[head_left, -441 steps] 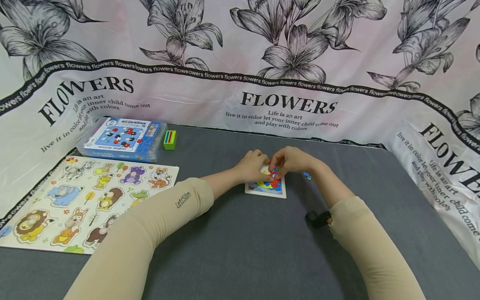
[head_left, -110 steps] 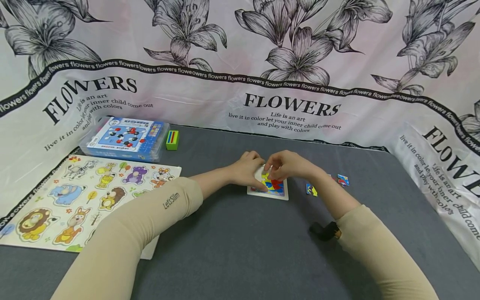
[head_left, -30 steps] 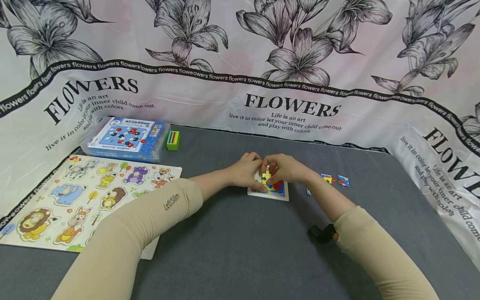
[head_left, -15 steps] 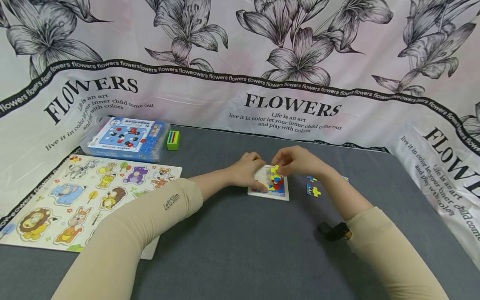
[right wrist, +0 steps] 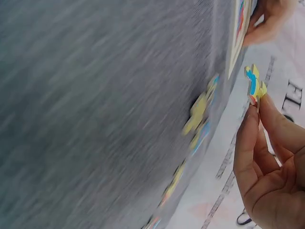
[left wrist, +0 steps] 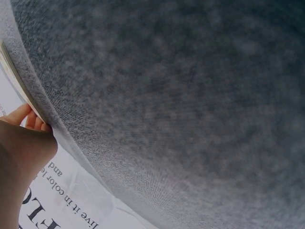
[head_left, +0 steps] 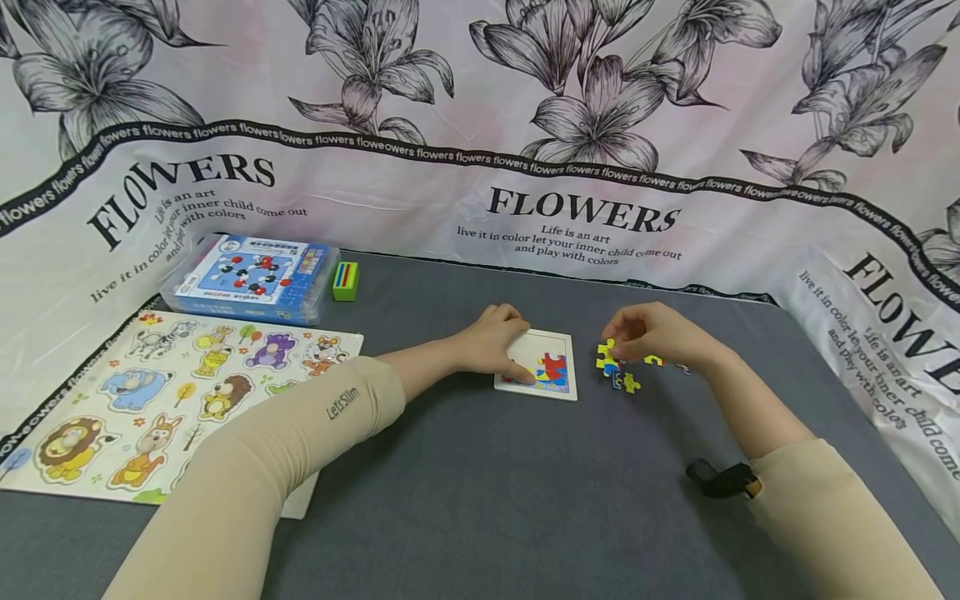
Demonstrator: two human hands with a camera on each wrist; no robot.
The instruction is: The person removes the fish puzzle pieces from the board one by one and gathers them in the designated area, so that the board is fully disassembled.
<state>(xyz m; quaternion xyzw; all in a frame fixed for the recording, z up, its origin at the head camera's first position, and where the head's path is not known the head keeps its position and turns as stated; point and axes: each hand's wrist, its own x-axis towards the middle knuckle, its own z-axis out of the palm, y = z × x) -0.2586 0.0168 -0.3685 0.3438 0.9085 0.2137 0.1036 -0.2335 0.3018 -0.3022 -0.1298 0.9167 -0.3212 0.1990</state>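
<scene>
My left hand (head_left: 491,340) grips the left side of a small, pale-framed jigsaw puzzle tray (head_left: 551,340), thumb over the near corner. A few red, blue and yellow pieces (head_left: 553,368) lie fitted in the tray's lower right part; some of that area is behind the thumb. To the right of the tray, my right hand (head_left: 667,333) pinches a yellow-and-blue jigsaw piece (right wrist: 254,86) between thumb and fingertips, raised off the table. Below and beyond it lie several loose pieces, among them a yellow piece (head_left: 632,383) and another yellow one (head_left: 654,360).
On the left lies a large animal puzzle board (head_left: 176,375). Behind it stand a plastic box with a blue molecule-model label (head_left: 247,271) and a small green block (head_left: 345,282). A floral-printed cloth (head_left: 420,208) closes off the back of the grey table (head_left: 510,483).
My right hand has lifted the yellow-and-blue piece off the tray and carried it right, to beside the loose pieces. The tray's upper part now shows bare. My left hand has stayed put.
</scene>
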